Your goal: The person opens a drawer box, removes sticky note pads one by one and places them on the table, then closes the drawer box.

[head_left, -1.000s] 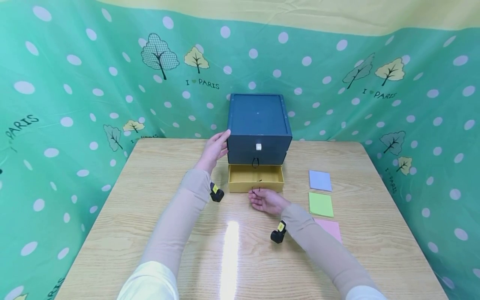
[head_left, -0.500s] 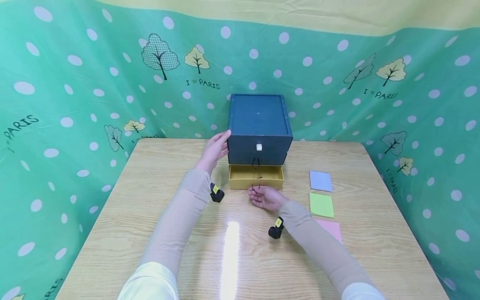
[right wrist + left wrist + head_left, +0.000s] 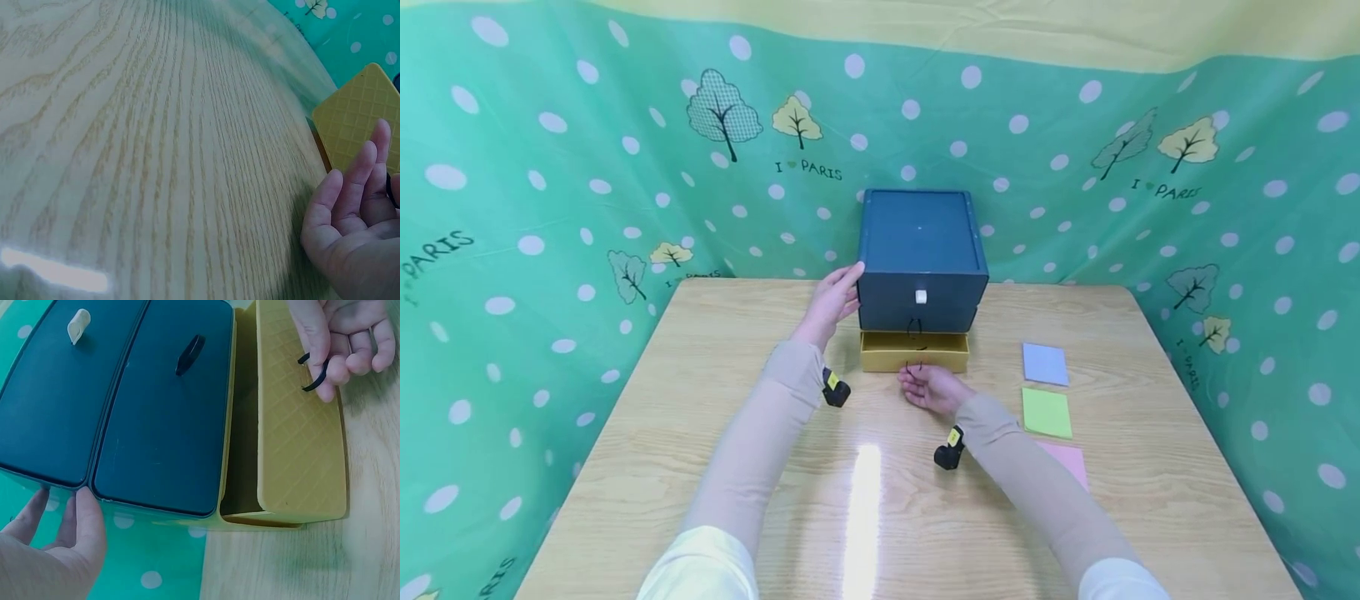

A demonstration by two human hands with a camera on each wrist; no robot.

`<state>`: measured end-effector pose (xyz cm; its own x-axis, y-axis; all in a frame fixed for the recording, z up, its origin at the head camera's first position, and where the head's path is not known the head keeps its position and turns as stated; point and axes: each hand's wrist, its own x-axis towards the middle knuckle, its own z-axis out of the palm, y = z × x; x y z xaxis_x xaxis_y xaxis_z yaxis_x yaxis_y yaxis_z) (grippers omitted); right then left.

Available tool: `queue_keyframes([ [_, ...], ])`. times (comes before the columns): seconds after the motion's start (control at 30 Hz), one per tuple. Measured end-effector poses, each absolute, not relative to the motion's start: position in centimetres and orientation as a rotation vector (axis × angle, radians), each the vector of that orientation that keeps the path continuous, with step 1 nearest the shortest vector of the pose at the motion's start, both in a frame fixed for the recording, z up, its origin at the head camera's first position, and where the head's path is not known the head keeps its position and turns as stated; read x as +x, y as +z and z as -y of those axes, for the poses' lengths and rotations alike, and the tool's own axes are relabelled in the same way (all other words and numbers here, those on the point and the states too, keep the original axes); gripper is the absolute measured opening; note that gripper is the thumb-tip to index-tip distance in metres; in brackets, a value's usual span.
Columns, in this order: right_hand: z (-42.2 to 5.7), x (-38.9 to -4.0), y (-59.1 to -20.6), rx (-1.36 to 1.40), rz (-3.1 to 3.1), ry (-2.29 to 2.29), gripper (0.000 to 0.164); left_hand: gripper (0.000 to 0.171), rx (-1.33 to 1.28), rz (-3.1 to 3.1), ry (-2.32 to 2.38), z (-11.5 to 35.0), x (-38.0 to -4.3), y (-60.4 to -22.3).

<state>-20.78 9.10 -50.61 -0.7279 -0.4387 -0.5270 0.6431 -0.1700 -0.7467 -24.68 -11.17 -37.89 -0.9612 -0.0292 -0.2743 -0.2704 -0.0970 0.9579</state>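
A dark blue drawer cabinet [image 3: 917, 233] stands at the back middle of the table. Its bottom yellow drawer [image 3: 878, 360] is partly pulled out, and the visible inside looks bare. My left hand [image 3: 829, 304] rests against the cabinet's left side, fingertips at its edge [image 3: 59, 547] in the left wrist view. At the yellow drawer's front, my right hand [image 3: 934, 390] has thumb and index finger at the black loop handle [image 3: 320, 378], pinching it. The other fingers are loosely bent below, against the yellow front [image 3: 344, 119] in the right wrist view.
Blue [image 3: 1045, 364], green [image 3: 1047, 412] and pink [image 3: 1067, 462] square note pads lie in a column on the right of the wooden table [image 3: 715, 467]. Two blue drawers above have a white tab [image 3: 921, 297] and a black loop [image 3: 190, 355]. A dotted green curtain [image 3: 625, 167] surrounds the table.
The yellow drawer has slid further back into the cabinet, and my right hand has moved forward with it. My left hand has stayed at the cabinet's side.
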Motion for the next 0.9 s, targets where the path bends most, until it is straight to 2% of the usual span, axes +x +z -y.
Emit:
queue_keyframes([
  [0.47,-8.3,-21.2,-51.7,0.396,-1.305,-2.132,0.019,0.063,-0.341,-1.983,2.188,11.0,-24.5,-38.5],
  [0.9,-7.1,-21.7,-50.7,0.503,-1.312,-2.254,0.019,0.064,-0.337,-2.002,2.183,11.1,-24.7,-38.1],
])
